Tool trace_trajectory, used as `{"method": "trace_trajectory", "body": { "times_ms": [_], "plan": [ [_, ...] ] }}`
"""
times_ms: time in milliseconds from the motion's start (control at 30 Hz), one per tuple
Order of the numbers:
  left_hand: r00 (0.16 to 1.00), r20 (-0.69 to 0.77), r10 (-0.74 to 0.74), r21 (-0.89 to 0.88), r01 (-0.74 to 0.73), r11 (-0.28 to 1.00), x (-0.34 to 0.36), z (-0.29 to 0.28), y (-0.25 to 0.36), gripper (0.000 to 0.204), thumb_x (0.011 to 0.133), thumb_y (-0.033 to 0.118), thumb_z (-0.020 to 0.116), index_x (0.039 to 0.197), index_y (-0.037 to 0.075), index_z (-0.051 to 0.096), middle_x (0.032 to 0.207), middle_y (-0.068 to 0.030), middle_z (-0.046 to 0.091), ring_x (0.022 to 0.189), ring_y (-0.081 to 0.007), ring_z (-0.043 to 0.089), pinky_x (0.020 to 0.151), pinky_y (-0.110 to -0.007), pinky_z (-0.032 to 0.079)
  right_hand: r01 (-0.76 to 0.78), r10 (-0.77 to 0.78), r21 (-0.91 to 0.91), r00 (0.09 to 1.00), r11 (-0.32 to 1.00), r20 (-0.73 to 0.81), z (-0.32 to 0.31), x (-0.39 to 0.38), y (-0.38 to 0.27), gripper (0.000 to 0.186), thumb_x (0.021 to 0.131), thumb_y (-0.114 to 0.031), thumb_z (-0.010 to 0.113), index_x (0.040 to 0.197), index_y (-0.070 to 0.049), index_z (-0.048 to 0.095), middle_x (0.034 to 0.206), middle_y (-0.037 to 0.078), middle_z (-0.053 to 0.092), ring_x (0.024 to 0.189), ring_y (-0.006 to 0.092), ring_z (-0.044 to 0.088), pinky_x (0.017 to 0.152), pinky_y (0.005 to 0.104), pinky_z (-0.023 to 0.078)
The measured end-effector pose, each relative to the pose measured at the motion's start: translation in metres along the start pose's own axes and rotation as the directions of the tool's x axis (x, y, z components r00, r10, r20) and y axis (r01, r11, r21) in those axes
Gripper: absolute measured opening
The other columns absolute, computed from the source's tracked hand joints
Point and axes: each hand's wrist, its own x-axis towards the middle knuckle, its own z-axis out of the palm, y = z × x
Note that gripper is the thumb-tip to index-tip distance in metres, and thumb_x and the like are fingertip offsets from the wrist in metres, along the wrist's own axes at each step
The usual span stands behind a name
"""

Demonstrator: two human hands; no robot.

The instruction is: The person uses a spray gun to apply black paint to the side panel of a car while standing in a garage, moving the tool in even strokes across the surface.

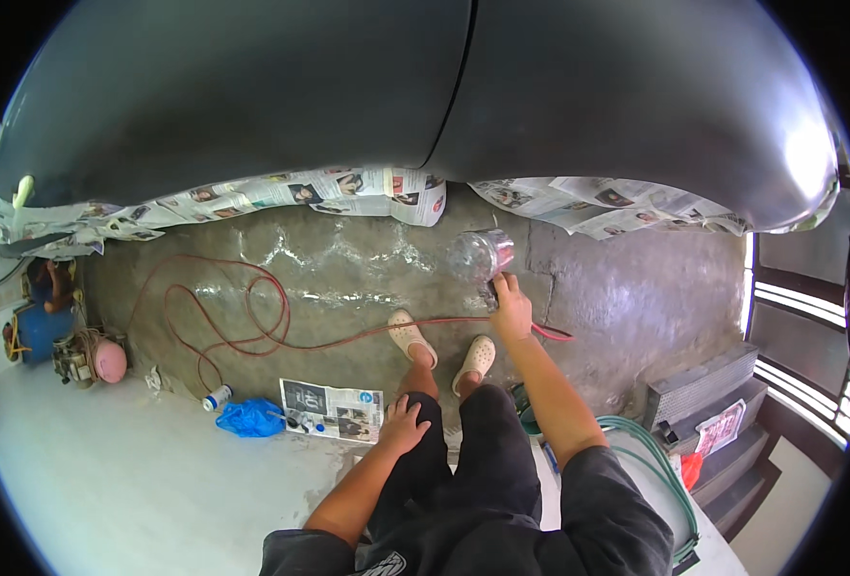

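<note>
Spray gun is clamped in right hand, clear cup at 11 o'clock from fingers; left hand is splayed on thigh.

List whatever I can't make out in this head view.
In the head view:
Grip of the spray gun: hidden by the right hand.
Part of the red hose: behind the right wrist.
Upper car body: cut off by the top edge.
Fine print on the floor newspaper: too small.

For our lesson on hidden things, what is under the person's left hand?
The left hand rests on the left leg of the dark shorts. Fabric shows beside it, but the patch directly beneath is covered and cannot be seen.
</note>
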Motion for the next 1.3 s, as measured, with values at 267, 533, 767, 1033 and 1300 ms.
{"method": "trace_trajectory", "body": {
  "times_ms": [267,533,767,1033,1300],
  "plan": [
    [0.997,-0.056,0.045,0.014,-0.044,0.999,0.022,0.014,-0.014,0.066,0.093,0.047,0.068,0.145,0.008,0.057,0.163,-0.0243,0.031,0.15,-0.0436,0.03,0.123,-0.054,0.029,0.063,-0.063,0.114,0.998,0.991,-0.004,0.045,0.007,-0.003,0.06,0.073,0.003,0.069,0.13,-0.01,0.056,0.124,0.018,0.062,0.095,0.0445,0.067,0.079,0.0519,0.055],
    [0.911,-0.356,0.207,-0.028,-0.232,0.972,0.12,-0.033,-0.039,0.053,0.093,0.035,0.072,0.136,0.005,0.063,0.156,-0.0246,0.039,0.145,-0.046,0.036,0.116,-0.055,0.039,0.063,-0.021,0.209,0.98,0.976,-0.195,0.1,0.008,0.02,0.028,0.083,-0.006,0.077,0.109,-0.007,0.068,0.104,0.024,0.068,0.09,0.0473,0.066,0.075,0.0518,0.053],
    [0.772,-0.552,0.315,-0.103,-0.438,0.893,0.254,-0.084,-0.03,0.037,0.099,0.024,0.065,0.13,0.003,0.065,0.13,-0.0149,0.065,0.122,-0.0362,0.06,0.103,-0.046,0.05,0.156,-0.074,0.237,0.944,0.959,-0.322,0.188,0.037,0.078,0.027,0.083,-0.006,0.081,0.108,-0.005,0.072,0.11,0.022,0.072,0.097,0.0441,0.068,0.085,0.0491,0.054],
    [0.757,-0.426,0.495,0.036,-0.532,0.846,0.317,-0.07,-0.021,0.037,0.101,0.029,0.062,0.129,0.005,0.065,0.12,-0.0142,0.069,0.11,-0.0356,0.067,0.093,-0.046,0.054,0.397,-0.304,0.064,0.787,0.915,-0.537,0.255,0.084,0.131,0.025,0.089,-0.012,0.081,0.106,0.002,0.07,0.101,0.021,0.071,0.092,0.0425,0.066,0.086,0.0485,0.05],
    [0.762,-0.463,0.453,0.135,-0.444,0.886,0.284,-0.052,-0.054,0.04,0.098,0.029,0.065,0.13,0.005,0.064,0.113,-0.0124,0.069,0.106,-0.0341,0.067,0.091,-0.045,0.054,0.349,-0.185,0.134,0.74,0.927,-0.646,0.312,0.117,0.178,0.037,0.091,-0.014,0.08,0.12,0.004,0.066,0.105,0.02,0.074,0.095,0.0354,0.07,0.085,0.0412,0.054]
  ]
}}
